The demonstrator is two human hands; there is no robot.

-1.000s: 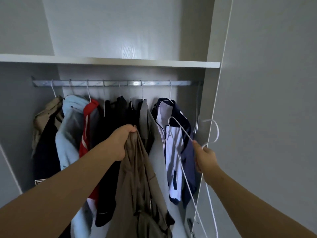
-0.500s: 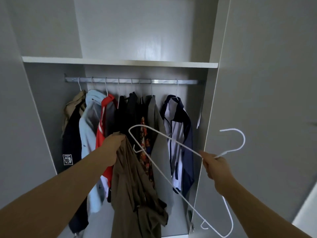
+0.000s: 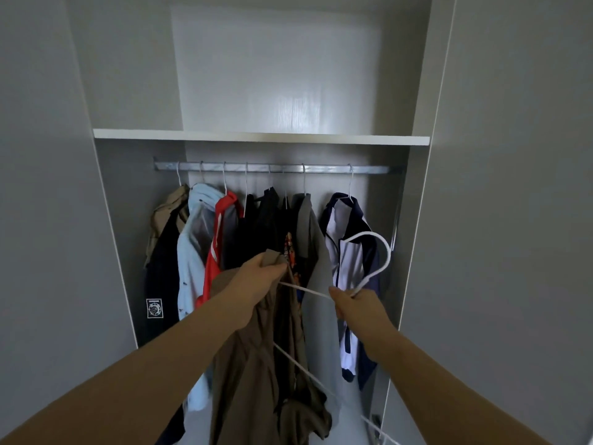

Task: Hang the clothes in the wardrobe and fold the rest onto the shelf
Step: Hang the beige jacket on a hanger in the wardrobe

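My left hand [image 3: 253, 284] grips the top of a brown garment [image 3: 256, 364] that hangs down in front of the open wardrobe. My right hand [image 3: 356, 305] holds a white wire hanger [image 3: 378, 264] by its neck, hook pointing up and to the right. One arm of the hanger reaches left to the garment's top edge beside my left hand; the other runs down behind the cloth. Several clothes hang on the metal rail [image 3: 369, 170], among them a navy and white jacket [image 3: 348, 252] at the right.
A white shelf [image 3: 256, 136] spans the wardrobe above the rail. The right end of the rail, past the navy jacket, carries no hanger. Grey wardrobe panels [image 3: 513, 220] stand on both sides.
The view has pulled back from the wardrobe. My right hand has swung the hanger left, so its arm now meets the brown garment at my left hand. My left hand keeps its grip.
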